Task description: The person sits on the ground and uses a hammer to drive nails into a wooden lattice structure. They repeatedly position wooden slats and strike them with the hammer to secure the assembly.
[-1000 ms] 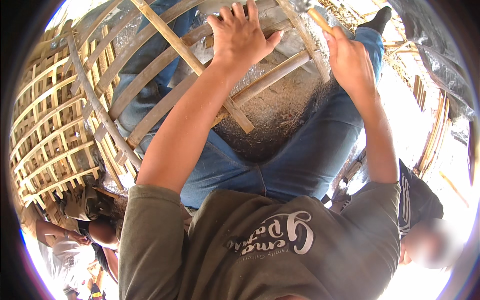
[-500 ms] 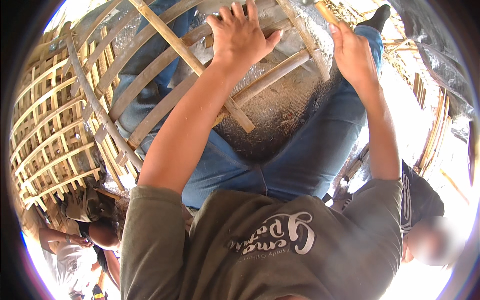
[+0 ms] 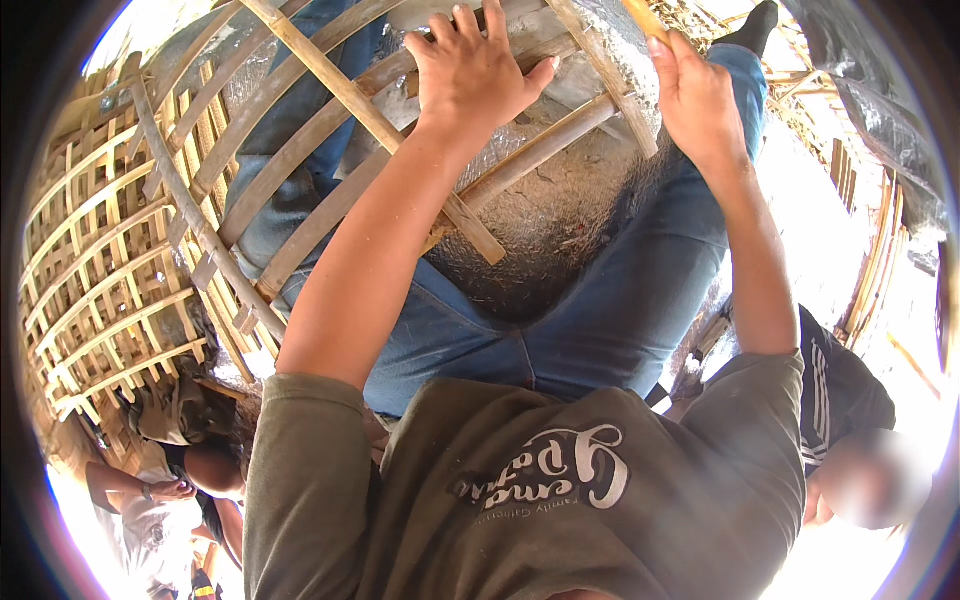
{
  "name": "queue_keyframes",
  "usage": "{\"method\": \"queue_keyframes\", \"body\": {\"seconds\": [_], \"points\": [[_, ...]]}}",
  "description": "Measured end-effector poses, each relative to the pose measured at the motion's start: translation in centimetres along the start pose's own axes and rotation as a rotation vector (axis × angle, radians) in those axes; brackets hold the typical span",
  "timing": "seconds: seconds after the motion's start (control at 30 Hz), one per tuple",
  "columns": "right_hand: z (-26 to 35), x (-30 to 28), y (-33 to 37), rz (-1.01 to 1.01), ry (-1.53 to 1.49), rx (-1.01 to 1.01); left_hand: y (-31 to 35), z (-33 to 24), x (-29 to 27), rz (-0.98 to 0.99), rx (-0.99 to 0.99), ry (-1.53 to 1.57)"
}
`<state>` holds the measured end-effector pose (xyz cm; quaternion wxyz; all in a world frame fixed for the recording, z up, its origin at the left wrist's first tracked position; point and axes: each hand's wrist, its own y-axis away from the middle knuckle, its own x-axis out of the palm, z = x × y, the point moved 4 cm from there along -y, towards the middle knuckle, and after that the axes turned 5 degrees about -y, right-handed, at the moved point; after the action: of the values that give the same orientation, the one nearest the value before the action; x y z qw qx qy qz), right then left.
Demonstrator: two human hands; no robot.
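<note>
Curved brown bamboo-slat lattice (image 3: 345, 95), across the left leg of blue denim jeans (image 3: 630, 300). Left hand (image 3: 466, 75): grip spread wide, laid on lattice. Right hand (image 3: 702, 108): grip closed around yellowish wooden handle (image 3: 645, 17).

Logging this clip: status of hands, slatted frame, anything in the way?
Left hand open, spread over slatted frame. Right hand closed around wooden handle, far end out of view. Left forearm crosses the frame, hiding part of it.

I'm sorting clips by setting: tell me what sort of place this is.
Probably a makeshift workshop for bamboo or wood: pale slatted lattice at the left, a slatted frame under the person's left hand, and a yellowish handle in the right hand.
</note>
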<state>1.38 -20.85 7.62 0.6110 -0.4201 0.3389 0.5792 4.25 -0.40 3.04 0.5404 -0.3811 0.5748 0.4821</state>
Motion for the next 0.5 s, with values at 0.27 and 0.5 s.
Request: {"method": "queue_keyframes", "body": {"seconds": [0.27,0.5], "points": [[-1.5,0.1,-2.0,0.089,0.105,-0.060,0.0,-0.1,0.0,-0.027,-0.021,-0.025],[-2.6,-0.4,-2.5,0.271,0.138,0.092,-0.2,-0.1,0.1,-0.012,-0.009,-0.003]]}}
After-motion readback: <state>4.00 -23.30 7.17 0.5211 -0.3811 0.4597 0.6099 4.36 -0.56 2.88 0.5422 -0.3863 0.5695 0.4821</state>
